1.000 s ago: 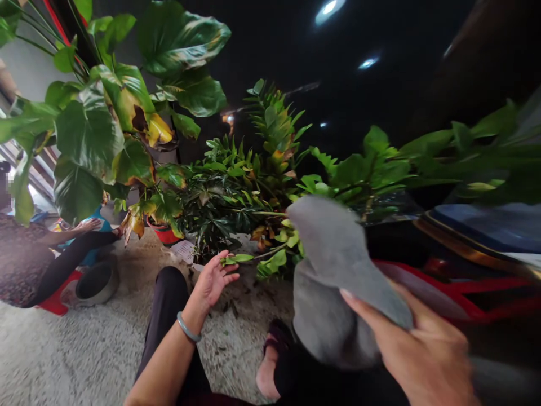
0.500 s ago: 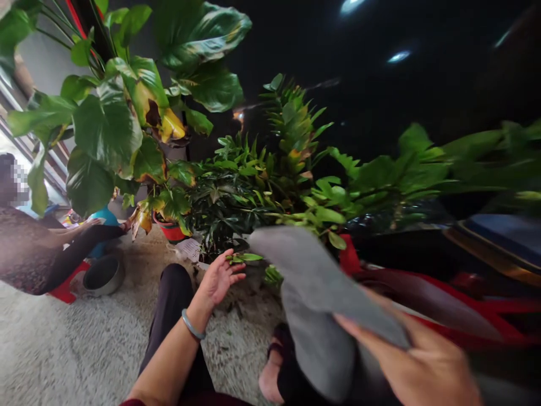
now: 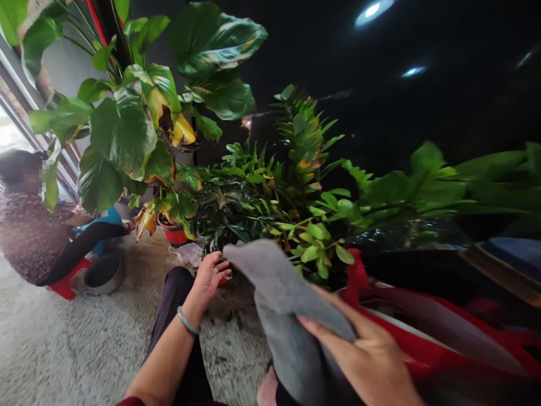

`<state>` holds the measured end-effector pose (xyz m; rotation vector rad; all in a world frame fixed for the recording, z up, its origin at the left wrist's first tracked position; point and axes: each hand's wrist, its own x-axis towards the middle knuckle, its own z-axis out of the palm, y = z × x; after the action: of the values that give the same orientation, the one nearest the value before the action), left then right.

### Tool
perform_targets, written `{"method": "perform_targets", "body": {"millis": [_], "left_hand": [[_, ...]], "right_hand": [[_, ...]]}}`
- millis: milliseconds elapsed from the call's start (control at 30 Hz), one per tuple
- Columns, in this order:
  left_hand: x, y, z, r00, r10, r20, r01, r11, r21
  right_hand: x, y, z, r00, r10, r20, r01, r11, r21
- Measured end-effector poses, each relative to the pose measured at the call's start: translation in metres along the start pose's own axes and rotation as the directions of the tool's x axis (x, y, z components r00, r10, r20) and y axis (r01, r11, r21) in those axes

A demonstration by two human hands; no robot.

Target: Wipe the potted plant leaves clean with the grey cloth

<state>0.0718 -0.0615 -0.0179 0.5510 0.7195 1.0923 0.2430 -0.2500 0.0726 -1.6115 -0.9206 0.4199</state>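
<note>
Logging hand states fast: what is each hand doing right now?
Left hand: open, fingers loosely curled, at the edge of the grey cloth; contact cannot be told.
Right hand: closed on the grey cloth.

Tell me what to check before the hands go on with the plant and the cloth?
1. Right hand has a firm hold of the grey cloth: ok, fingers lie over it.
2. Left hand is by the plant: ok, at its lower leaves; whether it grips a leaf: cannot tell.
3. Cloth is spread toward the leaves: ok, its tip points at them.
4. The other person is out of the way: ok, sitting far to the left.
5. Metal bowl is apart from the hands: ok, it sits by that person.
6. Leaves are clean: cannot tell.
</note>
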Motion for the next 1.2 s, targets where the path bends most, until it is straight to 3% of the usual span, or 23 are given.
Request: {"method": "perform_targets", "body": {"millis": [100,200,300,400,533,633,700,767,867,933,1000,1067,1133,1200], "left_hand": [[0.012,0.013,-0.007,0.984,0.145,-0.102,-0.136,0.986,0.093],[0.019,0.024,-0.007,0.975,0.223,-0.008,-0.218,0.961,0.170],[0.027,0.030,-0.007,0.974,0.129,0.184,-0.176,0.948,0.267],[0.037,0.033,-0.017,0.957,0.005,0.291,-0.097,0.948,0.302],[0.045,0.031,-0.032,0.968,0.021,0.251,-0.091,0.958,0.271],[0.045,0.025,-0.036,0.978,0.047,0.201,-0.096,0.965,0.244],[0.044,0.021,-0.036,0.989,0.049,0.137,-0.083,0.964,0.253],[0.043,0.020,-0.037,0.997,0.055,0.059,-0.069,0.961,0.268],[0.044,0.022,-0.040,0.998,0.067,0.023,-0.071,0.955,0.286],[0.044,0.025,-0.041,0.995,0.072,0.062,-0.087,0.953,0.290],[0.044,0.026,-0.042,0.994,0.073,0.077,-0.092,0.954,0.286],[0.041,0.026,-0.041,0.996,0.052,0.077,-0.073,0.953,0.294],[0.038,0.024,-0.040,0.995,0.016,0.102,-0.048,0.946,0.319],[0.035,0.022,-0.039,0.992,-0.002,0.127,-0.042,0.938,0.344]], "right_hand": [[0.045,-0.033,0.017,0.993,-0.048,-0.110,0.049,0.999,0.003],[0.069,-0.025,0.054,0.996,-0.091,-0.024,0.090,0.995,-0.041],[0.056,0.002,0.070,0.988,-0.014,0.152,0.031,0.994,-0.109],[0.031,0.001,0.055,0.978,0.019,0.205,-0.001,0.996,-0.086],[0.043,-0.043,0.047,0.994,-0.100,-0.038,0.100,0.995,-0.015],[0.077,-0.054,0.077,0.979,-0.161,-0.127,0.164,0.986,0.011],[0.087,-0.041,0.102,0.992,-0.125,-0.004,0.125,0.991,0.045],[0.078,-0.022,0.118,0.981,-0.058,0.186,0.047,0.997,0.062],[0.040,-0.006,0.115,0.909,0.016,0.416,-0.057,0.994,0.088],[0.024,-0.012,0.100,0.888,0.033,0.459,-0.104,0.986,0.130],[0.028,-0.026,0.087,0.932,0.020,0.362,-0.088,0.981,0.175],[0.050,-0.037,0.084,0.992,-0.019,0.125,-0.002,0.986,0.166],[0.076,-0.034,0.090,0.995,-0.042,-0.087,0.051,0.993,0.105],[0.089,-0.018,0.102,0.995,-0.013,-0.103,0.021,0.997,0.080]]}}
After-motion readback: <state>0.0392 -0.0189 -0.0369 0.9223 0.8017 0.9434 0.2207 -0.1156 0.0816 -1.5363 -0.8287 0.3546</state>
